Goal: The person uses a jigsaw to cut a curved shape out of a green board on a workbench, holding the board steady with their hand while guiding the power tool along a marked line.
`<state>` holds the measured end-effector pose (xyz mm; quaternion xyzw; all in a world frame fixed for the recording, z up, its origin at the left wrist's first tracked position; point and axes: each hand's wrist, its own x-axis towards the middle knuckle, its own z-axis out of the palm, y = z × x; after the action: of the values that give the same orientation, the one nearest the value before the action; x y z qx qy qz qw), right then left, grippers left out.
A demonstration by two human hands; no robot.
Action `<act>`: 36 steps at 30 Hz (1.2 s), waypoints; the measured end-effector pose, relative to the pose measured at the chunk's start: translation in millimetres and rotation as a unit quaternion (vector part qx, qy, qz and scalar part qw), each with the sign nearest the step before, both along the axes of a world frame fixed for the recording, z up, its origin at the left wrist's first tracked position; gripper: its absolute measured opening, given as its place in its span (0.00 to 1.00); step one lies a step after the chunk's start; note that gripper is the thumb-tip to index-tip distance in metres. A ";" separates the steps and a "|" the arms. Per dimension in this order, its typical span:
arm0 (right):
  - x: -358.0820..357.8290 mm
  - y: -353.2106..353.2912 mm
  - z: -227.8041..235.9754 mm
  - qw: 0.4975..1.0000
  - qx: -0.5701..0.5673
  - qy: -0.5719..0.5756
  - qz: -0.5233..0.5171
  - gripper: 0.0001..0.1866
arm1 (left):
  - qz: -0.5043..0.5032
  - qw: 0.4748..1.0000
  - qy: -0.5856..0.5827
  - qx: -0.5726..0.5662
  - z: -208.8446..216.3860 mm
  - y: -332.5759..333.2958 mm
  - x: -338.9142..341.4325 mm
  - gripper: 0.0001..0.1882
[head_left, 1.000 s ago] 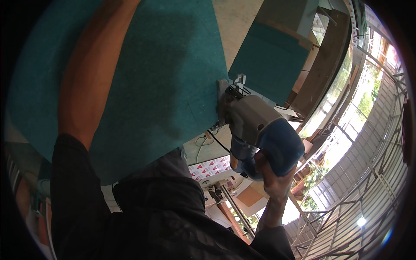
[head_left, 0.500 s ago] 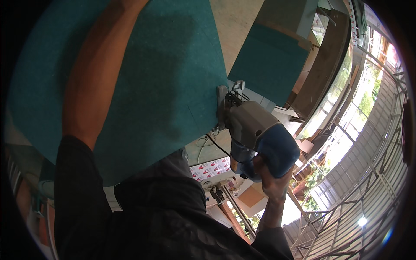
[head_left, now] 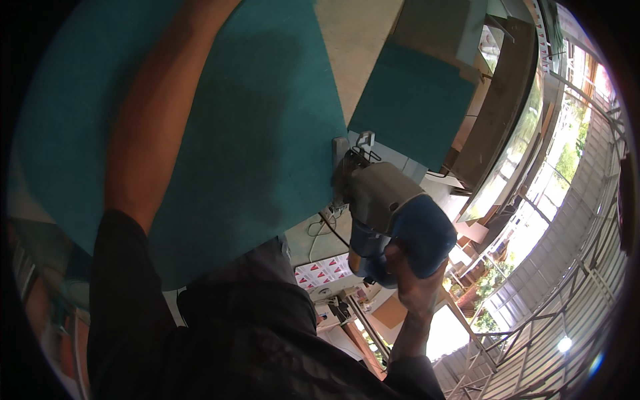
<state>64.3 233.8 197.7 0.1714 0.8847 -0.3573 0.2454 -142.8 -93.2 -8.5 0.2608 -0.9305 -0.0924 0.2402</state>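
Observation:
My right hand (head_left: 420,287) is wrapped round the handle of a blue and grey jigsaw (head_left: 387,193). The jigsaw's base meets the right-hand edge of a large teal sheet (head_left: 247,133), near its corner; where the blade touches is too dark to tell. A black cord hangs below the tool. My left forearm reaches up across the sheet and leaves the picture at the top edge, so the left hand itself is out of sight.
Beyond the jigsaw lies a smaller teal panel (head_left: 413,107), with a long brown board (head_left: 497,127) to its right. Below are a white and red patterned sheet (head_left: 323,270) and a brown panel (head_left: 389,311). Metal roof framing (head_left: 567,300) fills the far right.
The jigsaw and my right hand sit slightly lower and further left in the picture. The whole view has shifted a little, and the grip on the tool is the same.

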 end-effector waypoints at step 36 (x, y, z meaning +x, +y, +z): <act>206.6 5.6 6.1 0.943 -0.062 0.070 -0.320 0.15 | -0.422 0.895 0.131 0.064 -38.0 207.4 -28.8 0.31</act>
<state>270.9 239.4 203.8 0.4047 0.7744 -0.4820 0.0654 -171.6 114.3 -46.5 -0.1557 -0.9053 -0.2778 0.2809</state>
